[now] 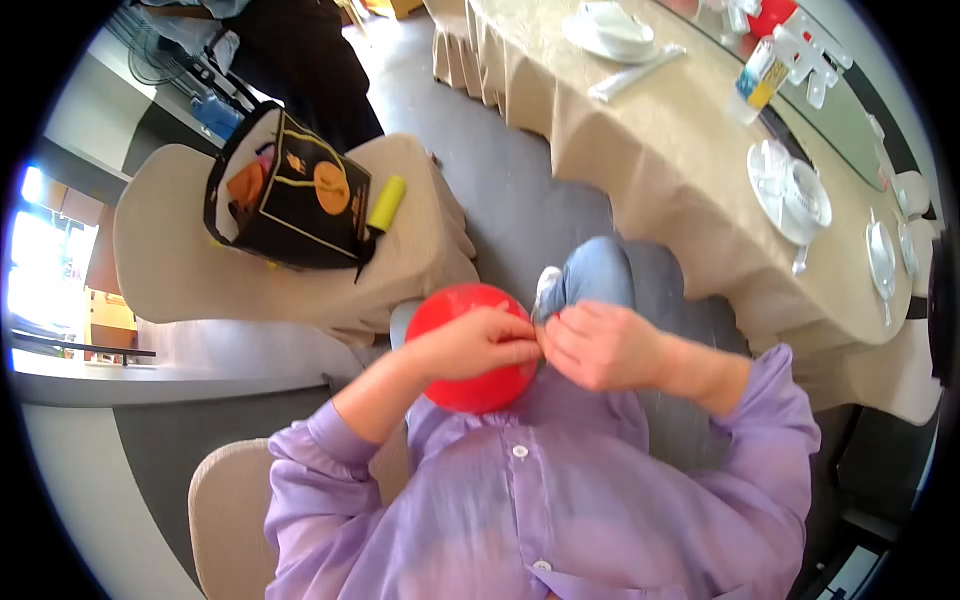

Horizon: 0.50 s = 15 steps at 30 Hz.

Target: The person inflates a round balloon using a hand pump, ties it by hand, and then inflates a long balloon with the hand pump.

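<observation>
1. A red balloon sits in the person's lap, near the middle.
2. The left hand lies over the balloon. Its fingers are close together, and their tips reach the right hand. I cannot tell if they pinch anything.
3. The right hand is just right of the balloon. Its fingers are curled in, but I cannot tell what they are clamped on.
4. Far left, a black bag sits on a chair. A yellow-green tube is just right of the bag.
5. On the right is a table with plates.
</observation>
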Tool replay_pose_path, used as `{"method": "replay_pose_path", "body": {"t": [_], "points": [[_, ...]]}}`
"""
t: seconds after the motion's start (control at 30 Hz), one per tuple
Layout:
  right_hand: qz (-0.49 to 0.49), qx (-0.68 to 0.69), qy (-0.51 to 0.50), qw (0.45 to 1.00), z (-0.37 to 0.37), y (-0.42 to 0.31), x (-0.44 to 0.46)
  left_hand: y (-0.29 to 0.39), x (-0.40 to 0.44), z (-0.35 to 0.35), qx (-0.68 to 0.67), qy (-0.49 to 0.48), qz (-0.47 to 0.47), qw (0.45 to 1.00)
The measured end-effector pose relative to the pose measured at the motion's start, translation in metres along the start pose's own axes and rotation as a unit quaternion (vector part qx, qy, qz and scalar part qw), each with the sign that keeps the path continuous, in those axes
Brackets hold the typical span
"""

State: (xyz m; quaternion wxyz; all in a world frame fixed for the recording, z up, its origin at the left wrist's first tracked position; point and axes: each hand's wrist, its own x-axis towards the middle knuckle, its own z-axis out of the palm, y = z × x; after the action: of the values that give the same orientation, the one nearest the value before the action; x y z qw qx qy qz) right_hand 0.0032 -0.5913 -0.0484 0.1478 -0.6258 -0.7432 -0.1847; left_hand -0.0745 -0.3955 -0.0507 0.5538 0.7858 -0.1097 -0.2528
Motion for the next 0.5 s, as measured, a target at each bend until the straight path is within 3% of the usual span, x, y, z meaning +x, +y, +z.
{"method": "replay_pose_path", "body": {"t": [0.13,0.27,0.33,0.5], "points": [[-0.032,-0.048,0.126,0.99,0.013,0.011,-0.002,-0.002,0.0,0.002,-0.084,0.035,-0.021,0.996],[-0.01,-0.031,0.154,0.988,0.022,0.001,-0.004,-0.01,-0.003,0.011,-0.146,0.121,-0.013,0.982],[0.047,-0.01,0.149,0.988,0.025,-0.002,-0.006,-0.011,-0.003,0.014,-0.146,0.174,-0.007,0.974],[0.052,-0.006,0.169,0.984,0.025,-0.005,-0.004,-0.009,-0.004,0.012,-0.127,0.154,-0.023,0.98]]}}
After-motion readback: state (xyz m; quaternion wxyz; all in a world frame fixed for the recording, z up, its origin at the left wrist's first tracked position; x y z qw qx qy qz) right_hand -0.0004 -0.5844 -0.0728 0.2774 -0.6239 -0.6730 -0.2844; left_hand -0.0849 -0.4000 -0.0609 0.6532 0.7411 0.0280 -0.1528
